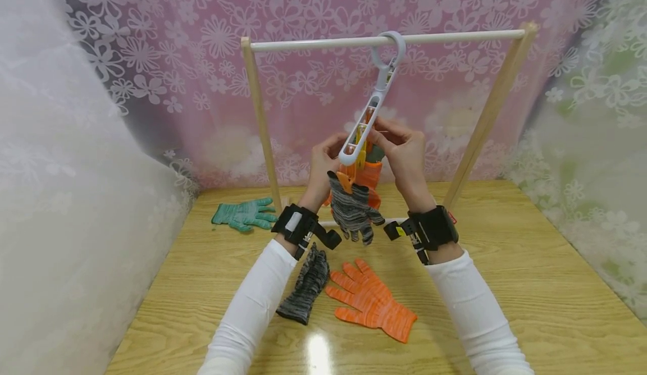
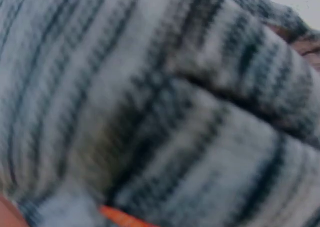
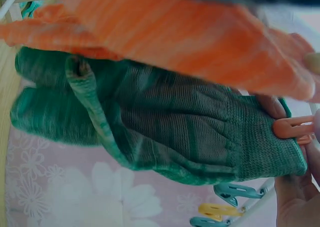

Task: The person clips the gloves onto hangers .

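A pale grey clip hanger [image 1: 382,80] hangs from the white rod. My right hand [image 1: 406,153] pinches an orange clip [image 3: 287,128] at the cuff of a green glove [image 3: 185,122]. From the other side my left hand [image 1: 323,164] holds that cuff, its fingertips partly hidden by the hanger and gloves. A grey-black glove [image 1: 354,206] hangs nearest, by an orange clip, and fills the left wrist view. Between it and the green glove hangs an orange glove [image 3: 165,34].
A wooden stand bears the white rod [image 1: 455,38]. On the table [image 1: 531,285] lie a green glove [image 1: 242,215] at left, a grey-black glove [image 1: 305,288] and an orange glove [image 1: 374,302] in front. Teal and yellow clips [image 3: 217,210] line the hanger's far part.
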`<state>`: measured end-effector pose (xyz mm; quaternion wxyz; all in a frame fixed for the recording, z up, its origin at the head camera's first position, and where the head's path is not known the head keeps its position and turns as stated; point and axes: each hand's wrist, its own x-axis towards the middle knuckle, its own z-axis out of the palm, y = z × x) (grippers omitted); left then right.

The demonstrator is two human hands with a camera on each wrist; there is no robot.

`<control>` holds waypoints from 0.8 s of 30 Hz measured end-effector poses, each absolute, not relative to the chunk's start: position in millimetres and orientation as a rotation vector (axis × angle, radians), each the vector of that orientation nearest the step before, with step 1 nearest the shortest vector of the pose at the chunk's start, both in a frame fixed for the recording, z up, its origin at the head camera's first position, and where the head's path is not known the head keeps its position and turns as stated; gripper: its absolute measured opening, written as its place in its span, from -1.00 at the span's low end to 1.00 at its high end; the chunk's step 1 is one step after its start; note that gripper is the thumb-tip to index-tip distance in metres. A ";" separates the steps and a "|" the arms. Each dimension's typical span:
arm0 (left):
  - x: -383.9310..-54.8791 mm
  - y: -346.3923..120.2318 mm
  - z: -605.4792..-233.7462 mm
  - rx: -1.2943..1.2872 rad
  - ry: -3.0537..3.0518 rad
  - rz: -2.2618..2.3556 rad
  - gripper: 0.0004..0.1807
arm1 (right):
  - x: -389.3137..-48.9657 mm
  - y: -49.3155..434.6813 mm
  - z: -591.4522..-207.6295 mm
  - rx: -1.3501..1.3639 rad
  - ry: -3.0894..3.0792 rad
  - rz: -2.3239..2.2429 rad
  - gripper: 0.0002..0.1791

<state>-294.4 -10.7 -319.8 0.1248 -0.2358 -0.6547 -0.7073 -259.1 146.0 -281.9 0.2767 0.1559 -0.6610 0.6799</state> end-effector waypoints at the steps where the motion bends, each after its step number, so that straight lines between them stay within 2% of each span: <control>1: -294.6 -11.0 -319.6 -0.691 -1.916 -2.053 -0.69 | -259.0 146.1 -282.5 0.425 -1.784 1.817 -0.62; 11: -296.8 -21.5 -323.1 -0.716 -1.997 -2.048 -0.56 | -260.6 149.2 -293.1 0.487 -1.846 1.797 -0.54; 18: -298.9 -29.6 -330.3 -0.711 -2.000 -2.046 -0.48 | -262.1 152.3 -299.7 0.466 -1.854 1.839 -0.60; 24: -298.8 -39.7 -333.8 -0.622 -1.991 -2.058 -0.56 | -263.0 154.3 -303.3 0.455 -1.859 1.829 -0.58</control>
